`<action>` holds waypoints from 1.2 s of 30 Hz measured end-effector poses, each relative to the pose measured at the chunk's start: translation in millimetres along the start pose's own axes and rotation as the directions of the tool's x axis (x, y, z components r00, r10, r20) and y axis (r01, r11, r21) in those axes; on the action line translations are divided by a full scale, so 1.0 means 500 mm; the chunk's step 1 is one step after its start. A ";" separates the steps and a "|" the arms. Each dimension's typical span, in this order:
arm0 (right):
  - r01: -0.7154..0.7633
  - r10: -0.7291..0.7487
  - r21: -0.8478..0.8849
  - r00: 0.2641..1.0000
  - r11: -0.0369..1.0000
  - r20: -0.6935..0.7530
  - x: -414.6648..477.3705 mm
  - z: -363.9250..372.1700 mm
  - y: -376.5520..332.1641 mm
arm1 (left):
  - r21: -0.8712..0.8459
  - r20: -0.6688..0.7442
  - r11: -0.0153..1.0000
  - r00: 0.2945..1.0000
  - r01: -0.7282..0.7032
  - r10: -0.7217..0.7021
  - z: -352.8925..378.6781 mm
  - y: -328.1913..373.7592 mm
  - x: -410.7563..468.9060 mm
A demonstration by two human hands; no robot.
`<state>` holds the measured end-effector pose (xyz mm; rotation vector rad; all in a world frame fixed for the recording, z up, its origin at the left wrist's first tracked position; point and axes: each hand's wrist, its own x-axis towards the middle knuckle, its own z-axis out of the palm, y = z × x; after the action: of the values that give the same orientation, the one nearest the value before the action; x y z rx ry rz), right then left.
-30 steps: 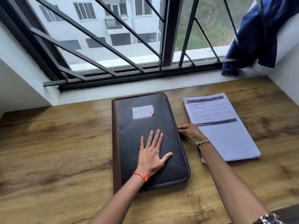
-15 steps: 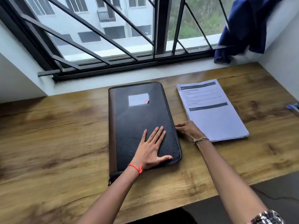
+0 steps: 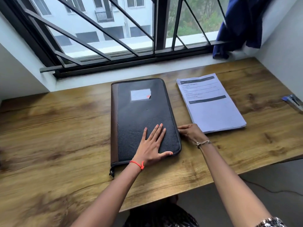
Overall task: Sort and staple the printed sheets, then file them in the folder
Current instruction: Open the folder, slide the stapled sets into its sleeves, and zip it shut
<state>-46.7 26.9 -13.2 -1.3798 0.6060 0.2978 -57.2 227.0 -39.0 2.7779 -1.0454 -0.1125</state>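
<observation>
Your left hand presses flat on the black leather zip folder; your right hand pinches its right edge.

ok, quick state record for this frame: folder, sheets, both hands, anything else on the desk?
folder: closed, lying flat on wooden table
sheets: one stack, right of folder, apart from it, not touched by either hand
left hand: flat on folder cover, towards its near right corner
right hand: fingers curled at folder's right edge; grip unclear
other: blue object at table's right edge, cut off by the frame; blue cloth at far right
progress: sheets not yet in folder
</observation>
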 end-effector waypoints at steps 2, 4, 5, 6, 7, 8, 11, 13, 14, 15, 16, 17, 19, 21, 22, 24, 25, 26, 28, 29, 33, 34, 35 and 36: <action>-0.002 0.002 0.004 1.000 1.000 -0.012 -0.010 -0.004 0.008 | 0.018 0.017 0.998 0.998 -0.059 0.059 0.007 -0.006 -0.009; -0.007 0.007 0.004 1.000 1.000 -0.019 -0.014 -0.007 0.015 | 0.056 0.067 0.993 0.992 -0.108 0.104 0.007 -0.013 -0.014; -0.010 0.010 0.006 1.000 1.000 -0.022 -0.014 -0.008 0.018 | 0.072 0.091 0.991 0.990 -0.112 0.106 0.001 -0.013 -0.016; -0.013 0.013 0.003 1.000 1.000 -0.026 -0.015 -0.009 0.021 | 0.083 0.107 0.991 0.989 -0.108 0.099 -0.001 -0.013 -0.017; -0.015 0.015 0.000 0.999 1.000 -0.030 -0.014 -0.010 0.023 | 0.088 0.115 0.991 0.989 -0.103 0.092 0.001 -0.012 -0.017; -0.013 0.012 -0.006 0.999 1.000 -0.030 -0.014 -0.010 0.025 | 0.085 0.117 0.992 0.989 -0.097 0.086 0.004 -0.011 -0.017; -0.002 0.001 -0.048 1.000 0.999 -0.031 -0.010 -0.011 0.023 | 0.075 0.102 0.994 0.992 -0.077 0.069 0.011 -0.006 -0.016; -0.002 -0.001 -0.079 0.999 0.997 -0.037 -0.004 -0.012 0.022 | 0.079 0.092 0.995 0.994 -0.060 0.053 0.014 -0.004 -0.014; -0.003 0.000 -0.089 0.999 0.996 -0.039 0.000 -0.013 0.021 | 0.080 0.091 0.995 0.995 -0.053 0.045 0.015 -0.002 -0.012; -0.006 0.002 -0.100 0.999 0.995 -0.039 0.003 -0.014 0.019 | 0.078 0.090 0.996 0.995 -0.046 0.039 0.016 -0.001 -0.010; -0.012 0.008 -0.112 0.999 0.994 -0.038 0.006 -0.015 0.017 | 0.077 0.089 0.996 0.995 -0.041 0.034 0.017 0.000 -0.007; -0.019 0.015 -0.123 0.999 0.992 -0.034 0.008 -0.016 0.015 | 0.078 0.084 0.996 0.996 -0.035 0.028 0.018 0.002 -0.005; -0.033 0.030 -0.140 0.999 0.990 -0.027 0.011 -0.019 0.009 | 0.078 0.071 0.997 0.997 -0.021 0.016 0.020 0.003 -0.001; -0.038 0.033 -0.154 0.999 0.987 -0.030 0.015 -0.020 0.002 | 0.070 0.067 0.998 0.998 -0.005 0.000 0.018 0.008 0.004; -0.034 0.029 -0.161 0.999 0.986 -0.033 0.017 -0.022 -0.002 | 0.062 0.069 0.998 0.998 0.006 -0.011 0.016 0.011 0.008; -0.029 0.024 -0.162 0.999 0.986 -0.035 0.022 -0.024 -0.012 | 0.042 0.076 0.999 0.996 0.033 -0.036 0.010 0.020 0.019; -0.025 0.020 -0.157 0.999 0.987 -0.034 0.025 -0.026 -0.018 | 0.033 0.080 0.998 0.996 0.046 -0.048 0.007 0.024 0.024; -0.022 0.018 -0.153 0.999 0.988 -0.033 0.028 -0.028 -0.022 | 0.022 0.080 0.998 0.995 0.055 -0.057 0.006 0.028 0.029; -0.024 0.019 -0.155 0.999 0.988 -0.036 0.033 -0.031 -0.026 | 0.007 0.080 0.998 0.995 0.061 -0.062 0.004 0.033 0.035; -0.028 0.023 -0.155 0.999 0.987 -0.035 0.033 -0.032 -0.026 | 0.004 0.079 0.998 0.995 0.060 -0.060 0.006 0.034 0.036; -0.033 0.030 -0.122 0.999 0.992 -0.030 0.022 -0.037 -0.012 | 0.012 0.071 0.999 0.996 0.051 -0.051 0.010 0.032 0.035; -0.028 0.025 -0.113 0.999 0.993 -0.035 0.018 -0.039 -0.006 | 0.014 0.068 0.999 0.996 0.049 -0.050 0.011 0.031 0.035; -0.024 0.019 -0.110 0.999 0.994 -0.043 0.014 -0.040 0.000 | 0.020 0.062 0.999 0.997 0.048 -0.049 0.013 0.031 0.036; -0.018 0.012 -0.111 0.999 0.994 -0.053 0.011 -0.041 0.005 | 0.028 0.056 0.999 0.997 0.045 -0.047 0.015 0.030 0.036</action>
<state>-48.2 6.5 -19.5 -1.4946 0.6508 0.3123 -54.4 203.2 -43.7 2.8397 -1.0032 -0.1860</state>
